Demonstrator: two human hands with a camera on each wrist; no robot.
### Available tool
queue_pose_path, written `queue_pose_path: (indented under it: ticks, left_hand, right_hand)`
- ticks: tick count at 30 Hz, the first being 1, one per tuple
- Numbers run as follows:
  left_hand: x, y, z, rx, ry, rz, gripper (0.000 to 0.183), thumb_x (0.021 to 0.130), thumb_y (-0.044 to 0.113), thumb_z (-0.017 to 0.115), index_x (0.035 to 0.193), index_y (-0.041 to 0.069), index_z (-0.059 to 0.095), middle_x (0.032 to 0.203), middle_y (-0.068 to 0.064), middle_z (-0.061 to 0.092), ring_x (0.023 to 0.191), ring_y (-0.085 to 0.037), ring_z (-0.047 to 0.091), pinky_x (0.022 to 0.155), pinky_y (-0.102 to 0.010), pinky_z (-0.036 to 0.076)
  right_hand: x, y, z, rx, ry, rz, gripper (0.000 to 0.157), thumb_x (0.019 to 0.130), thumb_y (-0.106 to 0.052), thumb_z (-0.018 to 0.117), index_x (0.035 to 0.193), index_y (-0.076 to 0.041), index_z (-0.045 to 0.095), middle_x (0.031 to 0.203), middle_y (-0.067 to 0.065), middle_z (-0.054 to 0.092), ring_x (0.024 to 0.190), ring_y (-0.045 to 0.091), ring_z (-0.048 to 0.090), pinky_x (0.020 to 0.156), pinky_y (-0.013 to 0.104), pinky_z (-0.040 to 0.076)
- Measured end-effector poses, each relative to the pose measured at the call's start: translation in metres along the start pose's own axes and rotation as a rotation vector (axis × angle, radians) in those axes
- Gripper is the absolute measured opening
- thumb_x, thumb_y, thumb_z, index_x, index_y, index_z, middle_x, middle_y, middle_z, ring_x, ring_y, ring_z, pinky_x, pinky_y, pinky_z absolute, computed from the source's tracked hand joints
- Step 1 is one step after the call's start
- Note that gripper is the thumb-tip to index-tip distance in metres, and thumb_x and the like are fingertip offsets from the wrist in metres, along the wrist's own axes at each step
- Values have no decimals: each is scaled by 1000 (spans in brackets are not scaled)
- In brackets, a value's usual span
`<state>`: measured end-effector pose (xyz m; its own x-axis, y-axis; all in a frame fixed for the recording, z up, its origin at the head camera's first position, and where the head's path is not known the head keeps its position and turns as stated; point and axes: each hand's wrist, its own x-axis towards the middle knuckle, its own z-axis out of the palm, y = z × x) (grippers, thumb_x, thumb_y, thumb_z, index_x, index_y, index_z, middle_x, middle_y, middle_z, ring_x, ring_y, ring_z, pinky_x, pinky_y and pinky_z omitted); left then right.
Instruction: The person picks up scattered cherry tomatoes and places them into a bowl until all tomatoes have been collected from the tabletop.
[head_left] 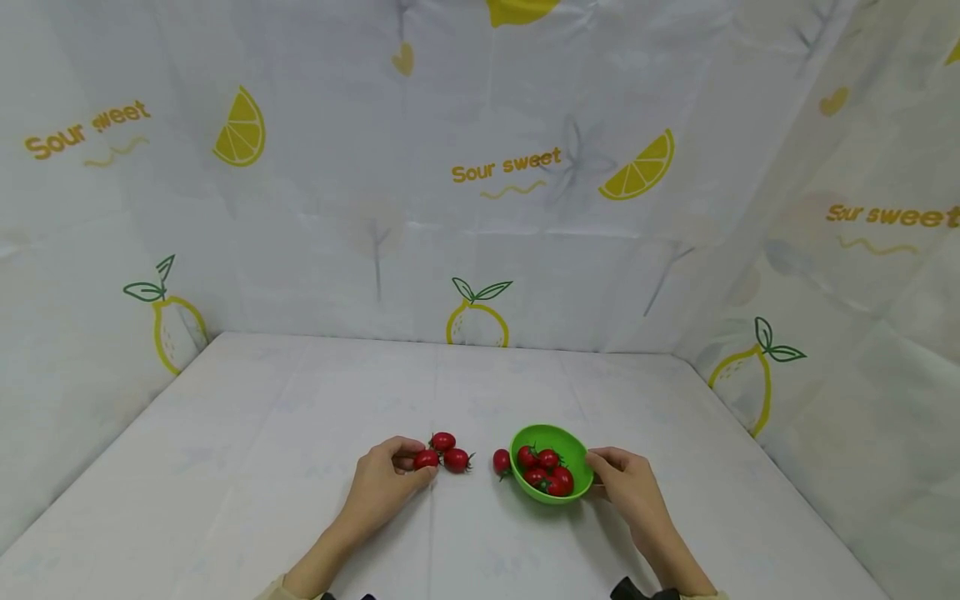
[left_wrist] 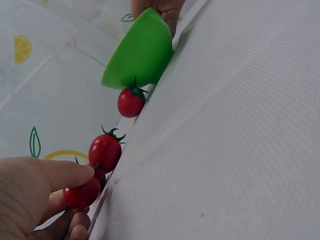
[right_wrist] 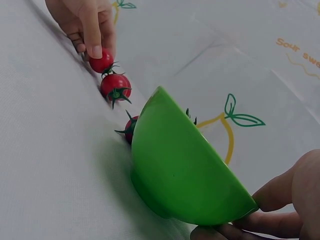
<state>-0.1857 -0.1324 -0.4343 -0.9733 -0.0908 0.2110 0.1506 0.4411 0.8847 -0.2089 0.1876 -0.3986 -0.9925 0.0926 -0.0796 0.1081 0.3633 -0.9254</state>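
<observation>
My left hand point(head_left: 386, 482) pinches a red cherry tomato point(left_wrist: 82, 193) between thumb and fingers, low over the table. Two more cherry tomatoes point(head_left: 457, 460) lie right beside it, with green stems showing. My right hand point(head_left: 632, 492) grips the right rim of a green bowl point(head_left: 551, 500), thumb at the edge and fingers underneath. Several cherry tomatoes point(head_left: 536, 477) are inside the bowl, which tilts toward the left. Just outside the bowl's left side lies a single cherry tomato point(head_left: 502, 462).
A white cloth covers the table point(head_left: 300, 400). Behind it and at the sides hangs a pale curtain point(head_left: 330, 208) printed with lemons and lettering. Dark straps point(head_left: 633, 590) show at the wrists.
</observation>
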Motion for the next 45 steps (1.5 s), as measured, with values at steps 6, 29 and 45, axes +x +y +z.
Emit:
queue_pose_path:
  ticks: [6, 29, 45]
  left_hand:
    - [0, 0, 0, 5, 0, 3, 28, 80, 16, 82, 102, 5, 69, 87, 0, 65, 79, -14, 59, 70, -28, 50]
    - [-1, 2, 0, -7, -1, -9, 28, 81, 15, 81, 103, 3, 68, 86, 0, 65, 78, -14, 59, 70, -28, 50]
    - [2, 10, 5, -57, 13, 32, 31, 83, 13, 79, 109, 3, 66, 96, -2, 67, 83, -15, 61, 68, -26, 53]
  right_hand:
    - [0, 0, 0, 5, 2, -1, 33, 100, -15, 56, 118, 12, 60, 106, 16, 66, 86, 21, 65, 73, 32, 56]
    - [1, 1, -1, 0, 0, 6, 34, 100, -16, 56, 119, 11, 60, 106, 16, 66, 86, 22, 66, 74, 33, 55]
    - [0, 0, 1, -3, 15, 8, 30, 99, -14, 56, 115, 10, 63, 102, 13, 67, 85, 21, 66, 73, 32, 55]
